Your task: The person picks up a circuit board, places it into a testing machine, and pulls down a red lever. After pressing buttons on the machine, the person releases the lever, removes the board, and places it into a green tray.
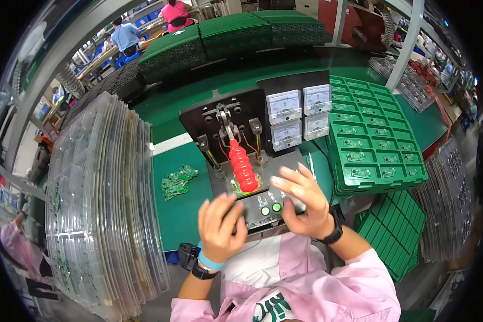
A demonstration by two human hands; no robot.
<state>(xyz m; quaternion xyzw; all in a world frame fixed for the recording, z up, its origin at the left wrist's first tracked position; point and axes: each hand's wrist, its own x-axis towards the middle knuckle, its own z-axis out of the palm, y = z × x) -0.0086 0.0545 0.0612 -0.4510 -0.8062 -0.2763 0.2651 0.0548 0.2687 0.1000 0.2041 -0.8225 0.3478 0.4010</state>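
Note:
A dark test fixture stands in front of me. Its toggle clamp has a red ribbed handle, which points down toward me. Partly hidden under the handle is a green circuit board. My left hand hovers at the fixture's front left corner, fingers apart and slightly bent, nothing in it. To the right of the handle, my right hand is spread over the fixture's front, also holding nothing. Between the hands are two green buttons. A small heap of green circuit boards lies left of the fixture.
Several analog meters sit on the fixture's back panel. Green compartment trays with boards are stacked at right. A tall stack of clear plastic trays rises at left. Green-topped stacks line the far side. Two people sit beyond.

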